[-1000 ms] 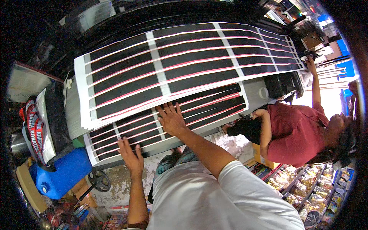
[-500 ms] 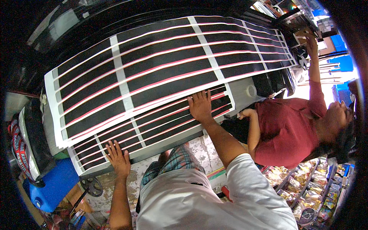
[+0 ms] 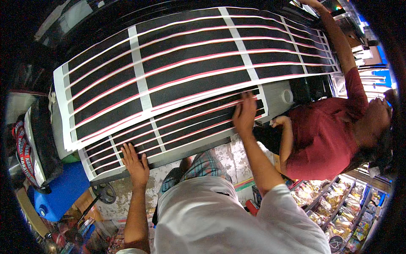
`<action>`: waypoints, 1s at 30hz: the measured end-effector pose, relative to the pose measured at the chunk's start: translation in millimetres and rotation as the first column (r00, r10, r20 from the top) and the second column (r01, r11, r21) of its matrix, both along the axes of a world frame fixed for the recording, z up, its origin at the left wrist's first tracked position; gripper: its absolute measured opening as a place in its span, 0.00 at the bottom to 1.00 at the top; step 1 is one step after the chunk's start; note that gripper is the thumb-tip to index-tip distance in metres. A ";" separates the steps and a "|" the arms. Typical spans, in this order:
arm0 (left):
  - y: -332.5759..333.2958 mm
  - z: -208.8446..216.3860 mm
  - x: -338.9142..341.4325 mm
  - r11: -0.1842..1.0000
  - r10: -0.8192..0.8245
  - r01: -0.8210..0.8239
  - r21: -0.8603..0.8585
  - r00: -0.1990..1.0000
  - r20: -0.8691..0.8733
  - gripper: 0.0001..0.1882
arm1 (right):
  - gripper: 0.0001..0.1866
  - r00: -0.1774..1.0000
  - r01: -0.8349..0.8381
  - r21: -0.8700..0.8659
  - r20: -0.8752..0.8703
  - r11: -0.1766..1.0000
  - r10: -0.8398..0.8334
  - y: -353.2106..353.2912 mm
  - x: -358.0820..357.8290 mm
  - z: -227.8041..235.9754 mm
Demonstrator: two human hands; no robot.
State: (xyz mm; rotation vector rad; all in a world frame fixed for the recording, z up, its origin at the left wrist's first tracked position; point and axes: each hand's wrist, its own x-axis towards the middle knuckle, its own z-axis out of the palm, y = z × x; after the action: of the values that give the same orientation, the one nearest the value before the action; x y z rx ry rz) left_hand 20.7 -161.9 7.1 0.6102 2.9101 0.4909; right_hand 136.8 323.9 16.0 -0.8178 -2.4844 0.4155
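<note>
A long sheet [image 3: 192, 53] of black panels, crossed by white and red strips and pale grey bands, covers most of the table. From under its near edge shows a smaller sheet [image 3: 186, 136] with narrower black panels and similar strips. My left hand [image 3: 136, 167] lies flat on the smaller sheet's near edge, fingers spread. My right hand [image 3: 245, 118] is over that sheet's right end, slightly blurred, its fingers stretched out. I cannot tell whether it touches the sheet. Neither hand grips anything.
The grey table [image 3: 275, 94] bears a tape roll [image 3: 287, 96]. At the right, a person in a dark red shirt [image 3: 323, 139] reaches toward the far side. A blue container [image 3: 63, 194] stands at lower left; trays of packets [image 3: 330, 197] are at lower right.
My right hand has slid rightward to the smaller sheet's end, while my left keeps its place. The person's raised arm reaches farther across. The whole view has shifted slightly.
</note>
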 end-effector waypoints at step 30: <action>46.3 10.2 43.5 0.940 -0.332 0.341 0.001 0.915 0.230 0.35 | 0.24 0.985 0.078 -0.042 0.159 0.996 -0.071 -2.3 94.6 -22.3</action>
State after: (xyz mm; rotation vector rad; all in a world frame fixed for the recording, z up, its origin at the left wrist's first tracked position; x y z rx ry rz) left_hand 64.2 -115.6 17.3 0.9578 2.5207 0.4254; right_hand 231.4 321.6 -6.2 -0.9947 -2.5865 0.3993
